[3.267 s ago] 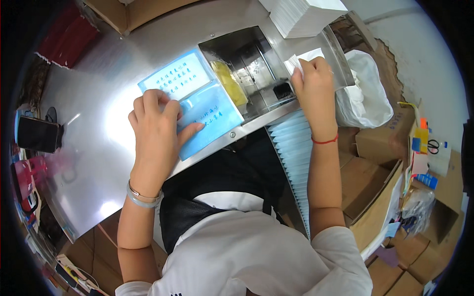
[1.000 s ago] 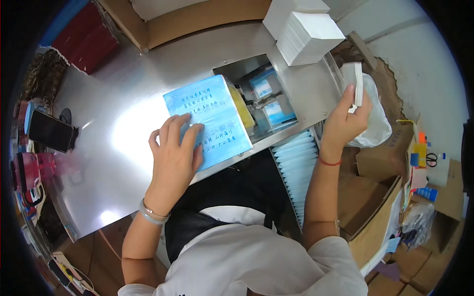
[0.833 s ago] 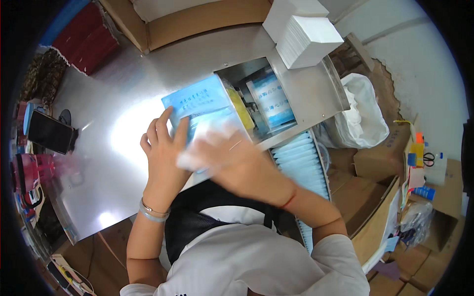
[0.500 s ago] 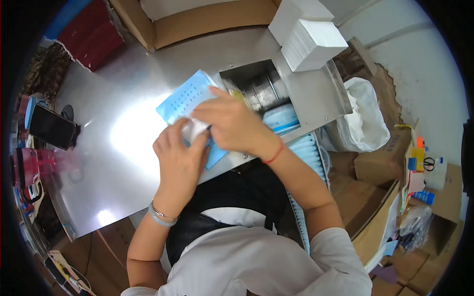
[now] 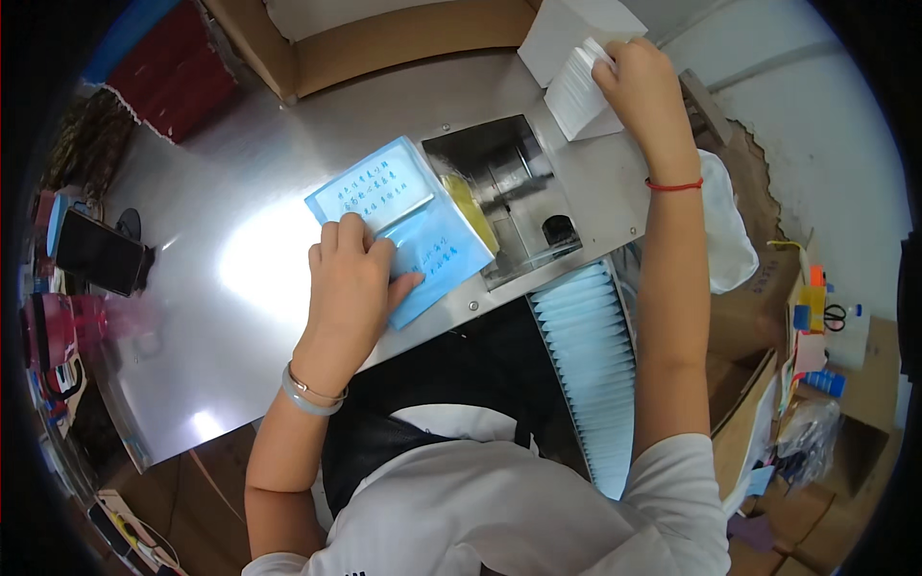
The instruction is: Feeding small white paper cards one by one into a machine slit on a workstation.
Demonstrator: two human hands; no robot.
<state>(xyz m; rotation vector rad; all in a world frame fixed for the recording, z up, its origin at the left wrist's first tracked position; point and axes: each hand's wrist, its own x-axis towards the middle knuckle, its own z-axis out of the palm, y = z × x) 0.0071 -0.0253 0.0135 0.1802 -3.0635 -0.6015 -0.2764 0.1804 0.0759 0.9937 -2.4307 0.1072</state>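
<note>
A light blue packet (image 5: 451, 252) with printed writing lies on the steel table, a white folded piece (image 5: 370, 189) with print across its upper half. Over its near-left side, my left hand (image 5: 348, 264) is closed on it, fingers curled and thumb lying across the blue surface. At the far right, my right hand (image 5: 645, 84) pinches the top edge of white folded paper (image 5: 597, 60) at a stack of the same sheets (image 5: 579, 96). A yellow piece (image 5: 469, 211) shows beside the packet's right edge.
Right of the packet is a dark rectangular opening (image 5: 509, 173) in the steel table (image 5: 240, 346). Below its edge runs a long row of light blue packets (image 5: 588, 355). A cardboard box (image 5: 413, 48) stands at the back, a phone (image 5: 99, 252) at left, a white-lined bin (image 5: 727, 226) at right.
My right hand has moved from the packet up and right to the white stack. My left hand stays at the packet, now more exposed. The blue pack inside the opening no longer shows.
</note>
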